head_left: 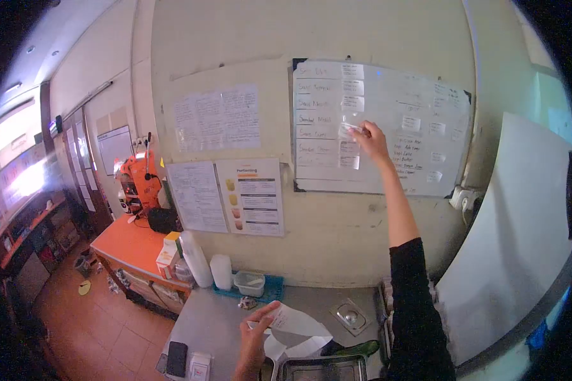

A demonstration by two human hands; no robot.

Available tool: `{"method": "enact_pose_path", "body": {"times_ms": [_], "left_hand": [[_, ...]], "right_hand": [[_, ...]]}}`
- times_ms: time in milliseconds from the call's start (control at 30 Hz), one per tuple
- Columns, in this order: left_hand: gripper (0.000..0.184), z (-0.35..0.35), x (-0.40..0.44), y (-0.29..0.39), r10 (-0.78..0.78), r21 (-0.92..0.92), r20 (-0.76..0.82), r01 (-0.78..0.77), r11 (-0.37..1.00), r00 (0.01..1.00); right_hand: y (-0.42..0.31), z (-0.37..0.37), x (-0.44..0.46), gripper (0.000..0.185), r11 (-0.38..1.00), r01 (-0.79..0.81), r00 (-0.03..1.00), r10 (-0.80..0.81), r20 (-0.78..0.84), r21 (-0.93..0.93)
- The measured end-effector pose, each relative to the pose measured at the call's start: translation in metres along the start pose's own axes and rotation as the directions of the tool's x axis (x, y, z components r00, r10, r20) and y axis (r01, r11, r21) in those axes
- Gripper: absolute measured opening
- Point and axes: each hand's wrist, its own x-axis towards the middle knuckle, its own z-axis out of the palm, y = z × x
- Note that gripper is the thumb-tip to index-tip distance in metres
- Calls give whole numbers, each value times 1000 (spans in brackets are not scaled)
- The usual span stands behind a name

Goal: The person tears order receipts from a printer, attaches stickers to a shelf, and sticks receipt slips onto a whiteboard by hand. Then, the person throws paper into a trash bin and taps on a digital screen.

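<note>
My right hand (pixel 372 141) is raised to the whiteboard (pixel 388 89), its fingers pinched on a small white label (pixel 349 129) in the column of labels beside the handwritten names. Low in the view, my left hand (pixel 255 330) holds a white paper strip (pixel 299 322) with some print on it; the strip curls to the right above the metal counter. Below the strip is a metal tray (pixel 323 367), partly cut off by the frame's bottom edge. A dark green object (pixel 359 348) lies behind the tray.
A clear plastic container (pixel 249 284) stands on a blue tray (pixel 274 289) by the wall. A metal lid (pixel 349 315) lies on the counter (pixel 216 311), with a black phone-like object (pixel 177 358) at front left. An orange table (pixel 130 246) is at left, a white panel (pixel 496 247) at right.
</note>
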Motion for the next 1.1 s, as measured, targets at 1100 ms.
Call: {"method": "enact_pose_path", "body": {"times_ms": [1100], "left_hand": [[38, -19, 6, 2, 85, -7, -74, -85, 996, 994]], "right_hand": [[-12, 49, -31, 35, 882, -300, 881, 111, -460, -363]]}}
